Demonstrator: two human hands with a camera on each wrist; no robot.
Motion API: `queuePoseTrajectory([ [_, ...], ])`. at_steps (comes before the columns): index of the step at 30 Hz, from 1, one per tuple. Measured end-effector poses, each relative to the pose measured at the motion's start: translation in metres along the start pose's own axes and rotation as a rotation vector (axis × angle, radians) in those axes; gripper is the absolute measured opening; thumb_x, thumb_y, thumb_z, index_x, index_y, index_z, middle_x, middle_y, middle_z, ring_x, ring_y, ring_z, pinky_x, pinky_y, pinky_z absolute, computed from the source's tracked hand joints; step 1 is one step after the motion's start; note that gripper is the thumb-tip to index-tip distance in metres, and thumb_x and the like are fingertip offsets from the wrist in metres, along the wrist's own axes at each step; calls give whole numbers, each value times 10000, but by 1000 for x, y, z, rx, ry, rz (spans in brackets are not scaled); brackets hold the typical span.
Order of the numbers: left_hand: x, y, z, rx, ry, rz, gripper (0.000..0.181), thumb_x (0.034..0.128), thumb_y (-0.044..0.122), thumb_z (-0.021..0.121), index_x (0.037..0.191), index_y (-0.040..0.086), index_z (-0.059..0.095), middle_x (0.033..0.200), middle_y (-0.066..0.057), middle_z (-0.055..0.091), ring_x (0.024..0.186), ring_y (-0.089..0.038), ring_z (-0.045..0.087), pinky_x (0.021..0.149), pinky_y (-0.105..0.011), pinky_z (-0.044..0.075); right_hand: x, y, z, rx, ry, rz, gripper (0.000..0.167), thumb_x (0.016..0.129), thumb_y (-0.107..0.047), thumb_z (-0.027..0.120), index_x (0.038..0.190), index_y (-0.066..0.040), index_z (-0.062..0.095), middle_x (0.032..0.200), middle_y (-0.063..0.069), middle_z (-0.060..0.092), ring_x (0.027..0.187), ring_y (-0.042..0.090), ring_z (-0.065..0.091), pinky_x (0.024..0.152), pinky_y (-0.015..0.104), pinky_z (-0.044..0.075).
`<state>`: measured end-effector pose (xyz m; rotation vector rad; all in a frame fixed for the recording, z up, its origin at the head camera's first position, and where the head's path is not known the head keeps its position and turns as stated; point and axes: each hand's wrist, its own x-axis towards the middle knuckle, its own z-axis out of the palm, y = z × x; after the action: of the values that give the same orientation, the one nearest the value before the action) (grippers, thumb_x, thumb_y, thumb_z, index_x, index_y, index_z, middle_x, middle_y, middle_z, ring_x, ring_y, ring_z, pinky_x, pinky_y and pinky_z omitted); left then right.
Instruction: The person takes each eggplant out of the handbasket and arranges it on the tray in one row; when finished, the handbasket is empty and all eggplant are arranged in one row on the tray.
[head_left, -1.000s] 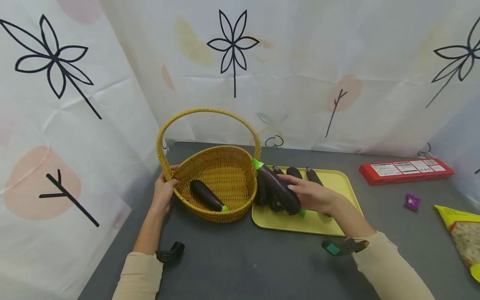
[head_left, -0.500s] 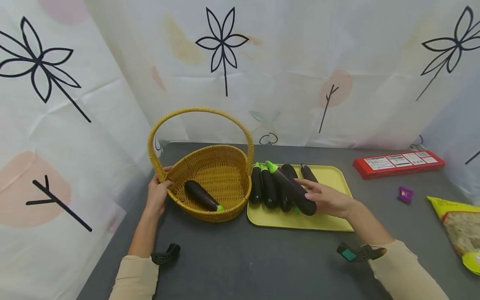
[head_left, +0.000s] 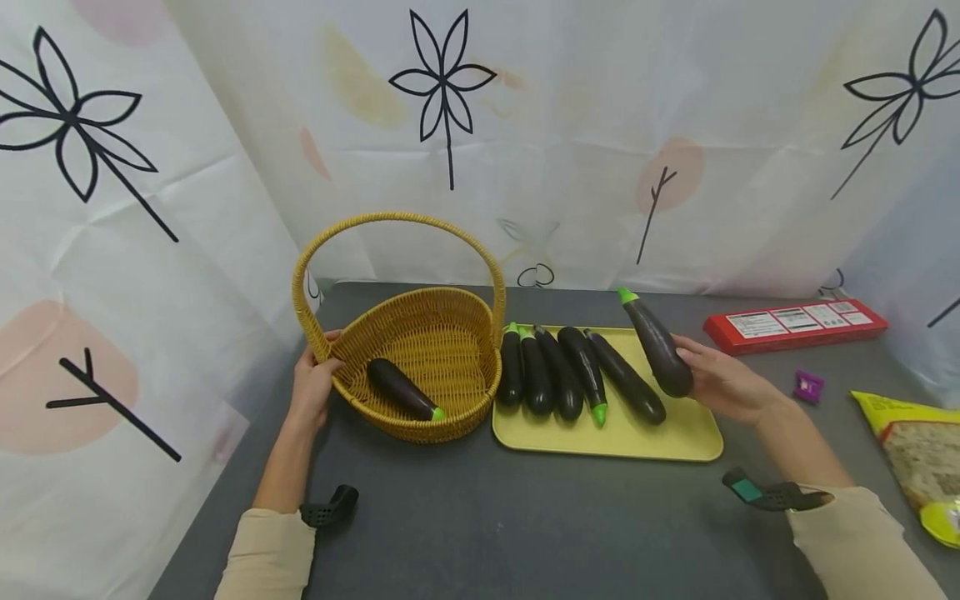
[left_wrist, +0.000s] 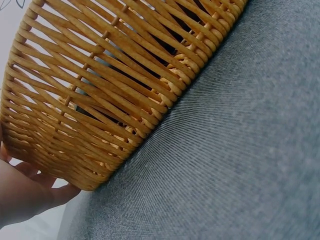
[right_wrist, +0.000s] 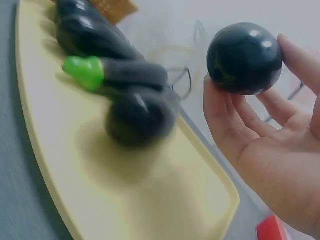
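Observation:
My left hand point(head_left: 311, 385) grips the left rim of a wicker basket point(head_left: 442, 329) with a tall arched handle. One eggplant point(head_left: 405, 390) lies inside, green end toward me. In the left wrist view, my fingers touch the outside of the woven wall point(left_wrist: 90, 90). My right hand point(head_left: 723, 379) holds another eggplant point(head_left: 660, 346) near its thick end, tilted above the right part of a yellow tray point(head_left: 600, 442). The right wrist view shows this eggplant's round end point(right_wrist: 245, 59) between thumb and fingers. Several eggplants point(head_left: 562, 375) lie side by side on the tray.
A red box point(head_left: 795, 325) with white labels lies at the back right. Before it is a small purple packet point(head_left: 808, 386), and a yellow bag point(head_left: 918, 458) lies at the right edge. A patterned white cloth point(head_left: 570, 167) hangs behind the grey table point(head_left: 525, 517).
My right hand has moved right with its eggplant, away from the other eggplants and the basket. The eggplants on the tray are now uncovered. My left hand stays on the basket.

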<state>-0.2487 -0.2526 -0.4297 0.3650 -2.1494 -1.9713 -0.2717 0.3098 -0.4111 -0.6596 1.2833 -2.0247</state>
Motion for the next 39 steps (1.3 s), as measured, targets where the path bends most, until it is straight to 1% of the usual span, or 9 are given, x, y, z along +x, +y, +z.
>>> queuePoseTrajectory([
  [7, -1, 0, 0, -2, -6, 10, 474, 945, -48, 405, 1410, 39, 401, 1378, -142, 380, 1166, -281, 433, 926, -412, 340, -13, 8, -20, -42, 61, 93, 443, 1046, -80, 209, 1352, -293, 448, 1286, -33, 510, 1142, 137, 517, 927, 335, 426],
  [11, -1, 1, 0, -4, -7, 14, 471, 945, -48, 407, 1408, 39, 401, 1369, -145, 387, 1158, -281, 439, 921, -410, 344, -16, 15, -24, -99, 94, 150, 394, 1049, -94, 260, 1362, -275, 416, 1292, -29, 502, 1150, 142, 513, 935, 336, 425],
  [16, -1, 2, 0, -3, -3, 7, 473, 947, -47, 404, 1411, 44, 399, 1373, -143, 385, 1158, -277, 436, 923, -409, 340, -13, 19, -21, -179, 175, 195, 392, 1045, -123, 331, 1431, -184, 296, 1268, -46, 499, 1145, 130, 524, 934, 325, 429],
  [20, -2, 2, 1, 3, 4, -1, 474, 947, -46, 405, 1411, 48, 402, 1375, -144, 385, 1162, -277, 433, 927, -412, 338, -9, 19, -15, -241, 209, 232, 519, 1048, -125, 324, 1500, -16, 92, 1272, -45, 511, 1150, 114, 532, 936, 312, 429],
  [24, -2, 2, 1, 8, 6, -1, 474, 945, -48, 404, 1410, 45, 403, 1384, -144, 382, 1173, -280, 429, 933, -416, 335, -3, 16, -5, -444, 279, 275, 610, 1038, -176, 385, 1479, 93, 59, 1388, 136, 431, 1198, 181, 491, 937, 320, 425],
  [28, -2, 1, 0, -9, 1, -5, 480, 947, -49, 397, 1417, 50, 398, 1403, -134, 367, 1185, -284, 423, 931, -414, 337, 5, 14, 9, -780, 387, 311, 691, 982, -287, 530, 1469, 79, 204, 1397, 325, 337, 1225, 370, 432, 913, 405, 441],
  [31, -2, 0, -1, -16, -8, -9, 484, 953, -41, 394, 1426, 63, 391, 1413, -129, 356, 1190, -289, 418, 925, -412, 341, 10, 14, 15, -953, 465, 317, 729, 927, -326, 621, 1459, 36, 280, 1315, 324, 403, 1189, 441, 440, 863, 442, 459],
  [34, -3, 0, -1, -9, -17, -10, 489, 958, -30, 397, 1435, 74, 385, 1418, -132, 350, 1193, -296, 417, 922, -415, 345, 13, 14, 17, -1026, 510, 310, 728, 899, -332, 660, 1441, 24, 329, 1256, 309, 449, 1157, 463, 460, 827, 434, 465],
  [39, -2, 1, -2, -10, -24, -10, 493, 958, -23, 400, 1439, 83, 382, 1422, -138, 343, 1195, -302, 417, 918, -421, 347, 12, 13, 15, -1059, 533, 324, 683, 927, -329, 622, 1420, 59, 352, 1257, 338, 451, 1158, 486, 453, 834, 455, 461],
])
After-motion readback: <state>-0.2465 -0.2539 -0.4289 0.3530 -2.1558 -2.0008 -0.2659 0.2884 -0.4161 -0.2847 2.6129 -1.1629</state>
